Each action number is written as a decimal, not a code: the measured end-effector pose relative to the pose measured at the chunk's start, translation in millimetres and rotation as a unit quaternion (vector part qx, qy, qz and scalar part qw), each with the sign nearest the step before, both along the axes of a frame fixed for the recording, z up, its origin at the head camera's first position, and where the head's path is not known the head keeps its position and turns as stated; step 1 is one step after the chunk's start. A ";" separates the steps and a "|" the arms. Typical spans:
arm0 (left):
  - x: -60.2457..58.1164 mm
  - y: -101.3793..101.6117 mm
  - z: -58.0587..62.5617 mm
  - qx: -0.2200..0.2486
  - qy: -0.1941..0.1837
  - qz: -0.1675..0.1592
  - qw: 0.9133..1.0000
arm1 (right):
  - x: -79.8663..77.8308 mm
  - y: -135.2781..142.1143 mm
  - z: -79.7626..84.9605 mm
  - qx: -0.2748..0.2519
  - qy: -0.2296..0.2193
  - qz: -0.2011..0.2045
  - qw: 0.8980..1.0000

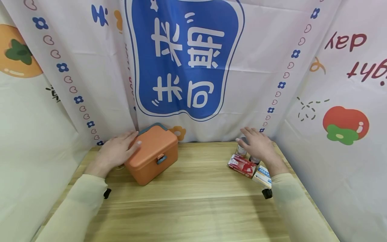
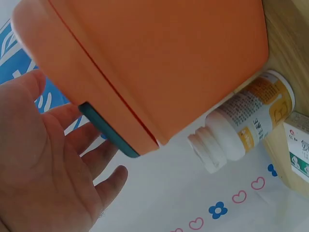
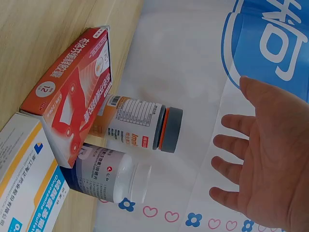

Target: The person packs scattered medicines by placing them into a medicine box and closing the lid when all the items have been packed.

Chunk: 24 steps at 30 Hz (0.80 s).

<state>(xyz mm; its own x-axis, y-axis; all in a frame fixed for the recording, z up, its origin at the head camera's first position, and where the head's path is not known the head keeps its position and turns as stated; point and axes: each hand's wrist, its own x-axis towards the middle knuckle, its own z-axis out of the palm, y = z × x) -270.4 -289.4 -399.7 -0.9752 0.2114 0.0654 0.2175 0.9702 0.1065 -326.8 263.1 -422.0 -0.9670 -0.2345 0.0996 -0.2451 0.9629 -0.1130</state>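
Note:
An orange lidded box (image 1: 155,151) with a blue-grey front latch (image 1: 161,159) stands left of centre with its lid down. My left hand (image 1: 118,149) is at the box's left end, thumb by the lid's edge and fingers spread near a teal strip (image 2: 108,128) on the lid. On the right, my right hand (image 1: 257,143) hovers with fingers extended over a grey-capped bottle (image 3: 140,123) and a clear-capped bottle (image 3: 104,171). In front of these bottles stand a red medicine box (image 1: 242,166) and a white, blue and yellow medicine box (image 1: 263,176).
Behind the orange box, the left wrist view shows a white bottle with an orange label (image 2: 251,118) and a small white-and-green box (image 2: 298,145). A printed cloth (image 1: 251,60) hangs at the back and both sides of the wooden table (image 1: 193,208).

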 end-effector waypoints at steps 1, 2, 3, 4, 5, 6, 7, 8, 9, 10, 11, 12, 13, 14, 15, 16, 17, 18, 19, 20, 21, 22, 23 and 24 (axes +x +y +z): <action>-0.9 1.0 -1.0 -0.002 -0.002 0.001 1.000 | 0.6 -1.2 -0.5 0.000 0.001 0.001 1.000; -1.6 1.9 -1.7 -0.001 -0.005 0.001 1.000 | 0.8 -2.3 -0.5 -0.001 0.003 0.003 1.000; -2.1 2.7 -2.4 -0.002 -0.006 0.002 1.000 | 1.2 -3.5 -0.6 -0.003 0.004 0.006 1.000; -2.8 3.3 -3.4 -0.003 -0.007 0.002 1.000 | 1.5 -4.6 -0.7 -0.002 0.005 0.008 1.000; -3.2 4.2 -4.0 -0.003 -0.008 0.003 1.000 | 1.5 -5.4 -1.2 -0.002 0.007 0.009 1.000; -3.6 5.0 -4.7 -0.003 -0.009 0.005 1.000 | 1.4 -6.1 -1.5 -0.002 0.008 0.011 1.000; -4.0 5.7 -5.4 -0.005 -0.010 0.006 1.000 | 1.3 -6.7 -1.9 0.001 0.009 0.012 1.000; -4.2 6.3 -5.9 -0.005 -0.011 0.007 1.000 | 1.1 -7.3 -2.4 0.001 0.010 0.015 1.000; -4.4 7.0 -6.5 -0.007 -0.011 0.009 1.000 | 0.8 -7.8 -3.2 0.001 0.012 0.017 1.000; -4.7 7.5 -7.1 -0.008 -0.011 0.010 1.000 | 0.6 -8.2 -3.8 0.002 0.013 0.020 1.000; -5.0 8.1 -7.4 -0.009 -0.010 0.010 1.000 | 0.5 -8.9 -4.2 0.001 0.015 0.021 1.000; -5.2 8.3 -8.1 -0.009 -0.010 0.012 1.000 | 0.7 -9.6 -4.3 0.002 0.015 0.023 1.000; -5.4 8.7 -8.6 -0.010 -0.010 0.013 1.000 | 0.7 -10.4 -4.7 0.003 0.015 0.025 1.000; -5.4 9.1 -9.0 -0.009 -0.009 0.014 1.000 | 0.9 -11.5 -4.9 0.002 0.014 0.025 1.000; -5.5 9.4 -9.4 -0.008 -0.009 0.014 1.000 | 1.0 -12.5 -5.0 0.004 0.012 0.024 1.000; -5.5 9.8 -9.4 -0.008 -0.009 0.015 1.000 | 1.2 -13.7 -4.9 0.005 0.010 0.023 1.000; -5.5 10.1 -9.7 -0.008 -0.010 0.016 1.000 | 1.8 -15.1 -4.7 0.005 0.009 0.022 1.000; -5.7 10.4 -10.1 -0.009 -0.010 0.016 1.000 | 2.3 -16.4 -4.6 0.004 0.008 0.021 1.000; -5.8 10.7 -10.4 -0.009 -0.012 0.017 1.000 | 2.7 -17.6 -4.8 0.004 0.007 0.020 1.000; -5.8 11.0 -10.7 -0.009 -0.012 0.017 1.000 | 3.2 -18.8 -4.8 0.000 0.007 0.019 1.000; -5.7 11.3 -10.9 -0.010 -0.012 0.016 1.000 | 3.4 -19.9 -5.1 -0.002 0.008 0.020 1.000; -5.7 11.5 -11.4 -0.011 -0.012 0.016 1.000 | 3.6 -20.9 -5.5 -0.004 0.010 0.021 1.000; -5.7 11.8 -12.1 -0.010 -0.012 0.016 1.000 | 3.8 -21.9 -6.1 -0.006 0.011 0.022 1.000; -5.6 12.2 -12.6 -0.010 -0.010 0.015 1.000 | 3.3 -22.7 -7.4 -0.008 0.010 0.022 1.000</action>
<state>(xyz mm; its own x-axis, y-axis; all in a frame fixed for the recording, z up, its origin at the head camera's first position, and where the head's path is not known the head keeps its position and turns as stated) -276.1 -277.2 -412.4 -0.9823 0.1827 0.0410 0.1858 0.9783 0.0914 -323.5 240.4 -429.4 -0.9535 -0.2752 0.1226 -0.2898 0.9490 -0.1239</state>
